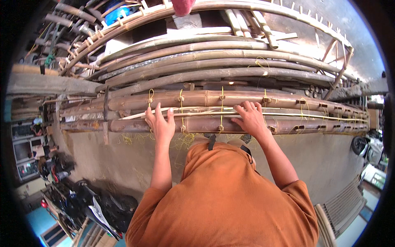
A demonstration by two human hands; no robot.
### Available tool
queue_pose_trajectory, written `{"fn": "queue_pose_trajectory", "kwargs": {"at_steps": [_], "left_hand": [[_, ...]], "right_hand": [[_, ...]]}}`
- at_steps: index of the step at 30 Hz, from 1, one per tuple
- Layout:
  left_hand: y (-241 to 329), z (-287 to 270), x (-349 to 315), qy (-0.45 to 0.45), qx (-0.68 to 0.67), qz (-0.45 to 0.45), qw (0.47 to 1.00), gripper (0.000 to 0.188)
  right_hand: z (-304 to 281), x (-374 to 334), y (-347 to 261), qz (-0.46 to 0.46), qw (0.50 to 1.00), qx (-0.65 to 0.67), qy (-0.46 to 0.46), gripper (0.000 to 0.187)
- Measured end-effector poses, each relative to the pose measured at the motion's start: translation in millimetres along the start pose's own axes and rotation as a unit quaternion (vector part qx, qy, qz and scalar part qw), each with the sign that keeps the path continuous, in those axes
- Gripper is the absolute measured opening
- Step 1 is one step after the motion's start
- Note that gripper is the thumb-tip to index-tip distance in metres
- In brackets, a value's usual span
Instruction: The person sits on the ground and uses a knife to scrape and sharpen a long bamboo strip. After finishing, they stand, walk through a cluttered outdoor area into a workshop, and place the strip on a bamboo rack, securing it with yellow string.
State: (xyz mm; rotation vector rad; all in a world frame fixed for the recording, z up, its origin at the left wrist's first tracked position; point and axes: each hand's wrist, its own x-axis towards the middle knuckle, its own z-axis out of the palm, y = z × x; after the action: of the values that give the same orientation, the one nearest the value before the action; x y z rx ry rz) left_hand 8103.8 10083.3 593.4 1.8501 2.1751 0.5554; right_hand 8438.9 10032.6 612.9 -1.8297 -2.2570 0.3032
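Two thick brown bamboo poles lie side by side across the front, the far pole point(196, 99) and the near pole point(201, 124). Thin pale bamboo strips point(197, 114) run lengthwise between them. Short pegs stick out of both poles, and yellow string point(222, 105) spans the gap at several pegs. My left hand point(161, 125) is over the near pole, fingers spread, fingertips at the left part of the strips. Farther right, my right hand point(252, 118) has bent fingers and thumb on either side of the strips.
Behind are stacked long bamboo poles point(177, 51) and a curved bamboo frame point(230, 5) with upright pegs. Loose yellow string point(127, 139) hangs along the near pole. Motorbikes stand on the floor at the left and right point(372, 148). A slatted bamboo panel point(343, 206) is at lower right.
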Motion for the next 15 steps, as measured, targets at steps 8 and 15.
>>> {"fn": "queue_pose_trajectory", "kwargs": {"at_steps": [8,15], "left_hand": [[108.7,5.4,-31.8,-0.051,-0.246,0.302,0.92,0.031],[247.8,81.0,-9.4,-0.313,-0.356,0.305,0.826,0.034]], "right_hand": [[5.9,-106.6,16.3,0.261,0.925,-0.002,0.277,0.07],[48.9,-163.8,52.7,0.359,0.894,0.125,0.236,0.044]]}}
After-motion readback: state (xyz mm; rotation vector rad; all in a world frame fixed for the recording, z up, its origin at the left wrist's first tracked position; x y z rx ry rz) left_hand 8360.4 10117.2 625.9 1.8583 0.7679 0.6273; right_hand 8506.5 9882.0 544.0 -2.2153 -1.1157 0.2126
